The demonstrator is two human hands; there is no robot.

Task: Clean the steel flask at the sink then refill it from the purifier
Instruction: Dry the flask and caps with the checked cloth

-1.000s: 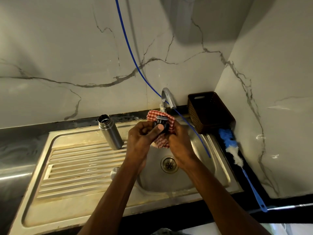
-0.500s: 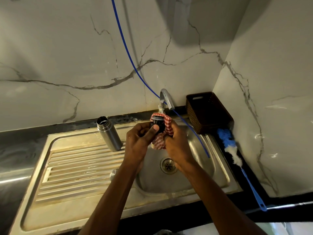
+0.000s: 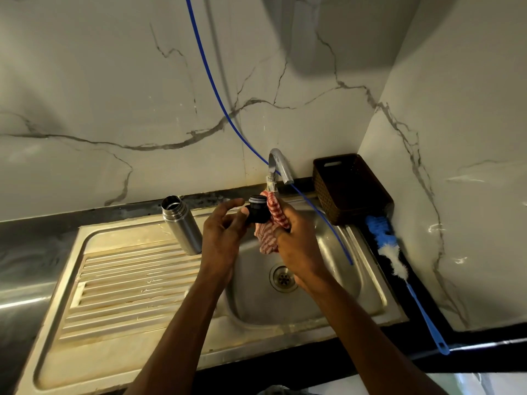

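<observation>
- I see the left hand [image 3: 225,232] over the basin of the stainless steel sink [image 3: 336,283], its thumb and curled fingers pinching the small black round flask cap [image 3: 255,211]; the forefinger reaches out straight above the cap.
- My right hand [image 3: 296,238] has its fingers curled round a red-and-white checked cloth [image 3: 271,226], which is pressed against the right side of the cap and hangs bunched below it.
- The cylindrical steel flask [image 3: 182,225] stands open-mouthed and uncapped on the ribbed draining board [image 3: 128,283], just left of the left hand and apart from it.
- The curved chrome tap [image 3: 278,163] sits behind the hands; I cannot tell whether water runs from it.
- A thin blue tube [image 3: 216,98] drops along the marble-patterned wall [image 3: 99,89] and ends inside the basin on the right.
- A dark brown woven plastic basket [image 3: 352,189] rests in the corner beside the sink.
- A blue-handled bottle brush with blue and white bristles [image 3: 390,249] lies on the black counter [image 3: 433,315] to the right.
</observation>
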